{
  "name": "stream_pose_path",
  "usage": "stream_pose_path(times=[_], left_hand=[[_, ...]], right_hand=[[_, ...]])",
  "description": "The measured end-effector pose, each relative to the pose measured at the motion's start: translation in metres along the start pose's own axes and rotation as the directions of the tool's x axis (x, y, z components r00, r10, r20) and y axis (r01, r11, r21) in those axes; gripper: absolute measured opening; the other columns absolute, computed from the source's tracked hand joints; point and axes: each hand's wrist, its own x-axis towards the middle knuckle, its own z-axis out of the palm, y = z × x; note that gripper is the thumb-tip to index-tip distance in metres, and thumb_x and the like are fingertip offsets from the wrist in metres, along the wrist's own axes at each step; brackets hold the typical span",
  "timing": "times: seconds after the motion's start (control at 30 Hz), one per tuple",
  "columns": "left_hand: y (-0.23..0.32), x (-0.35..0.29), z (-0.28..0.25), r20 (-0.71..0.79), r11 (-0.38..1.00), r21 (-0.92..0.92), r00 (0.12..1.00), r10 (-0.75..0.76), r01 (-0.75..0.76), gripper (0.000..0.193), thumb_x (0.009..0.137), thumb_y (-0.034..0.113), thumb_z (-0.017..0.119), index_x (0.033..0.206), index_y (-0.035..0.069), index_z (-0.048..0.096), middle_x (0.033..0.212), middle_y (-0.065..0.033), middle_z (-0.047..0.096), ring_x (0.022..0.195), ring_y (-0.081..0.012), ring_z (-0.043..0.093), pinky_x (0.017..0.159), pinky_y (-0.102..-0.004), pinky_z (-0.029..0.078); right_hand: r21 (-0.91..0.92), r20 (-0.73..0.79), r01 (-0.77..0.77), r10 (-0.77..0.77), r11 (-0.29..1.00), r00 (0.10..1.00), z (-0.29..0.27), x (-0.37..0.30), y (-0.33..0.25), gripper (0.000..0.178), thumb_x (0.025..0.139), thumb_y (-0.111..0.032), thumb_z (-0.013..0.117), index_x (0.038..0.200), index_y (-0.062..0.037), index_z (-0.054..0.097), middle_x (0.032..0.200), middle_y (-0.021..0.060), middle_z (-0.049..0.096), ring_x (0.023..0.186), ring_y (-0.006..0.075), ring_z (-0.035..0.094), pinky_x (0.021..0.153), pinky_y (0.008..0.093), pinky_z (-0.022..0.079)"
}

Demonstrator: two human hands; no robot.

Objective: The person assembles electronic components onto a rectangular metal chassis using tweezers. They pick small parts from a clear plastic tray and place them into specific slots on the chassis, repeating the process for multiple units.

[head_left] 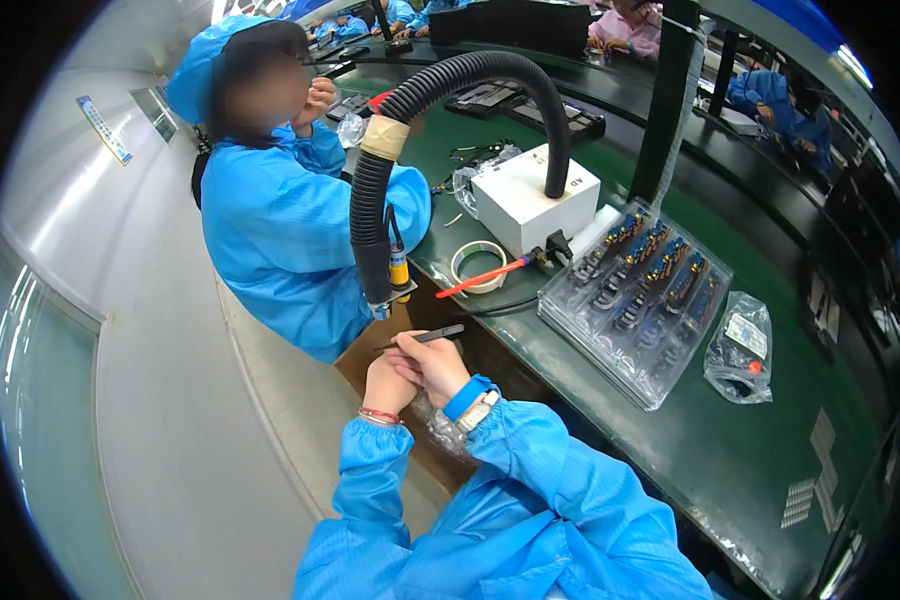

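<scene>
My right hand (436, 364) is closed round slim black tweezers (436, 334), their thin tip pointing left. My left hand (388, 386) touches it, with fingers curled in beneath; whatever they pinch is hidden. Both hands are in front of my body, over an open cardboard box (444, 458) with clear plastic bags (444, 428) in it. Just beyond my hands hangs the end of a black corrugated hose (368, 215), with a yellow cylindrical device (399, 270) attached.
On the green bench (610, 410) stand a white box (535, 200) bearing the hose, a tape roll (459, 268), an orange-handled tool (485, 277), a clear tray of components (638, 300) and a bagged part (740, 348). A co-worker in blue (280, 220) sits close at the left.
</scene>
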Motion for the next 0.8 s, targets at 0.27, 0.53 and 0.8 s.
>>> stream_pose_path(times=[0.27, 0.53, 0.8], left_hand=[[0.013, -0.006, -0.022, 0.023, 0.991, -0.124, 0.998, -0.056, 0.059, 0.013, 0.076, 0.018, 0.055, 0.082, 0.012, 0.064, 0.083, -0.0095, 0.065, 0.075, -0.0294, 0.062, 0.062, -0.0387, 0.049], [0.115, -0.005, 0.006, -0.058, 0.718, -0.433, 0.811, 0.582, -0.546, 0.017, 0.073, 0.021, 0.061, 0.087, 0.012, 0.063, 0.075, -0.0083, 0.061, 0.072, -0.0281, 0.059, 0.063, -0.0385, 0.048], [0.287, 0.006, 0.014, -0.197, -0.162, -0.636, -0.044, 0.979, -0.755, 0.014, 0.078, 0.021, 0.058, 0.076, 0.009, 0.05, 0.071, -0.0039, 0.051, 0.064, -0.0205, 0.053, 0.055, -0.0321, 0.046]], right_hand=[[0.126, 0.051, -0.065, 0.059, 0.99, 0.997, -0.008, -0.013, -0.005, 0.023, 0.088, -0.023, 0.056, 0.103, -0.0063, 0.056, 0.098, 0.0065, 0.062, 0.091, 0.0139, 0.061, 0.076, 0.0251, 0.051], [0.198, -0.051, 0.253, -0.248, 0.947, 0.967, -0.067, -0.159, -0.069, 0.024, 0.089, -0.02, 0.055, 0.105, -0.002, 0.055, 0.101, 0.0108, 0.06, 0.096, 0.019, 0.059, 0.083, 0.0306, 0.049], [-0.367, -0.291, 0.742, -0.827, 0.56, 0.481, -0.173, -0.271, -0.159, 0.018, 0.088, -0.014, 0.055, 0.099, 0.0009, 0.055, 0.097, 0.0118, 0.06, 0.09, 0.0226, 0.06, 0.08, 0.0355, 0.048]])
